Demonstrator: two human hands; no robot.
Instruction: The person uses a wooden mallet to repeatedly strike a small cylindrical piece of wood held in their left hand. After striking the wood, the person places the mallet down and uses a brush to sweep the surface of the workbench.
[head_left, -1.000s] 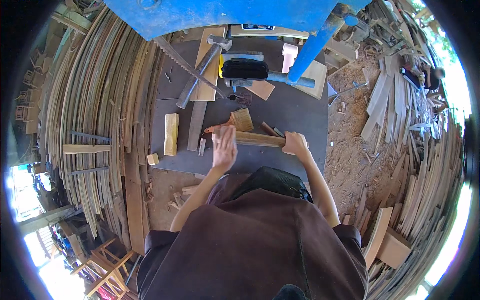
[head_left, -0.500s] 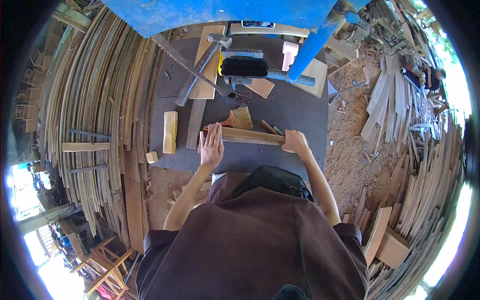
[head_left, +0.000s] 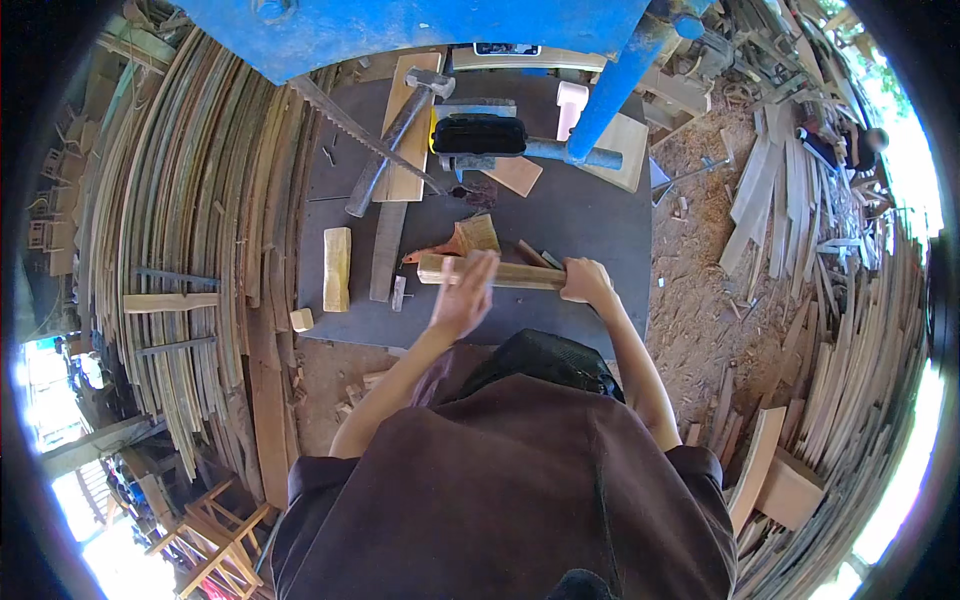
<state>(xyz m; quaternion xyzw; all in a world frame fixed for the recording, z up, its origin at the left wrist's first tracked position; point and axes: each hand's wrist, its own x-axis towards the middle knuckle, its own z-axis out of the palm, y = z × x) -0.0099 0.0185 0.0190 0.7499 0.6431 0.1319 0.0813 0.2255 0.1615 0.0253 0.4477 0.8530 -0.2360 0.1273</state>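
Observation:
A squared wooden bar (head_left: 528, 276) lies crosswise near the front of the dark worktable. My right hand (head_left: 588, 281) is closed around its right end. My left hand (head_left: 466, 297) rests over the bar left of its middle, fingers stretched out and blurred at the tips. Just behind the bar is a flat brush (head_left: 478, 236) with pale bristles and an orange-brown handle. Beside the brush, a small dark stick (head_left: 534, 254) sits close to my right hand. A small light metal piece (head_left: 399, 293) is left of the bar's bare end.
A yellowish wood block (head_left: 338, 270), a small cube (head_left: 302, 320) and a dark wood strip (head_left: 388, 252) lie at left. Farther back are a hammer (head_left: 402, 140), a saw blade (head_left: 350, 125) and a blue-framed machine (head_left: 607, 100). Timber stacks (head_left: 180, 250) stand beside the table.
My left hand has slid rightward along the bar, uncovering its left end and the small metal piece. My right hand keeps its hold on the right end.

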